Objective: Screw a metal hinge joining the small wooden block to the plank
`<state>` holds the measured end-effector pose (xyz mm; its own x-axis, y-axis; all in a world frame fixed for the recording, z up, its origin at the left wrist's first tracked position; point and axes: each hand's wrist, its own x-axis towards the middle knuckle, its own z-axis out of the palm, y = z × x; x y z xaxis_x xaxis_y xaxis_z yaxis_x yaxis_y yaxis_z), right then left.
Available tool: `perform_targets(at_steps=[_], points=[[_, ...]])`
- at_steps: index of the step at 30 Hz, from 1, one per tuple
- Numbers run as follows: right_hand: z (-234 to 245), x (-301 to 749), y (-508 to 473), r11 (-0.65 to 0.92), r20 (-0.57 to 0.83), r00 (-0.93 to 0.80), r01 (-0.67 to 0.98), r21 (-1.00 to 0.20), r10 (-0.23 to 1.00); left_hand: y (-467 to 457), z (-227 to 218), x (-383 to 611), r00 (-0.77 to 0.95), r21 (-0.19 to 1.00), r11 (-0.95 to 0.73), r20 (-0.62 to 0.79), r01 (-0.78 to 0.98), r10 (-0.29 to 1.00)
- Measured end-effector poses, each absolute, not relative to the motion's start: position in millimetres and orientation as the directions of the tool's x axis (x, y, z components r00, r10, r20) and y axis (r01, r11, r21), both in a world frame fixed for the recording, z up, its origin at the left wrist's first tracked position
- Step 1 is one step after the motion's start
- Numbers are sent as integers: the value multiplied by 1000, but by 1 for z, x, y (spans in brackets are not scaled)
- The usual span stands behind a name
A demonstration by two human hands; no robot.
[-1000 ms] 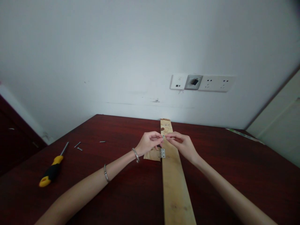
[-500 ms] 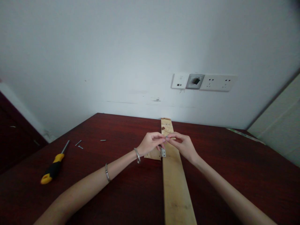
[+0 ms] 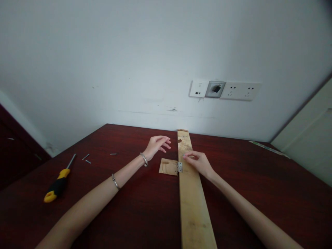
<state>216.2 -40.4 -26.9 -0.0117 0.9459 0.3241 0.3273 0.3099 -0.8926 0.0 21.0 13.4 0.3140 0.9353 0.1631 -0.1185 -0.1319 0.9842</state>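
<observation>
A long pale wooden plank [image 3: 193, 204] lies lengthwise on the dark red table [image 3: 259, 193]. A small metal hinge [image 3: 178, 167] joins it to a small wooden piece [image 3: 168, 166] on its left. My right hand [image 3: 197, 161] rests on the plank just right of the hinge, fingertips pinched on something tiny that looks like a screw. My left hand [image 3: 157, 144] hovers above the table left of the plank, fingers spread and holding nothing. Two bracelets circle the left wrist and forearm.
A yellow-and-black screwdriver [image 3: 59, 180] lies at the table's left. Several loose screws [image 3: 87, 158] are scattered beyond its tip. The white wall behind carries a row of sockets [image 3: 225, 90]. A pale panel stands at the far right.
My hands, pinched together over the hinge, have come apart. The left hand let go and swung up and left, opening. The right hand stayed near the hinge, pinched.
</observation>
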Motion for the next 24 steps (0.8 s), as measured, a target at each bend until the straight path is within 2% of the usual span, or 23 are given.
perform_targets(at_steps=[12, 24], points=[[-41, 214, -42, 394, 391, -100, 425, -815, 915, 36, 3, -14, 217, 987, -98, 124, -127, 968], [-42, 212, -44, 391, 388, -108, 469, -792, 915, 39, -2, -17, 197, 989, -61, 88, -138, 976]])
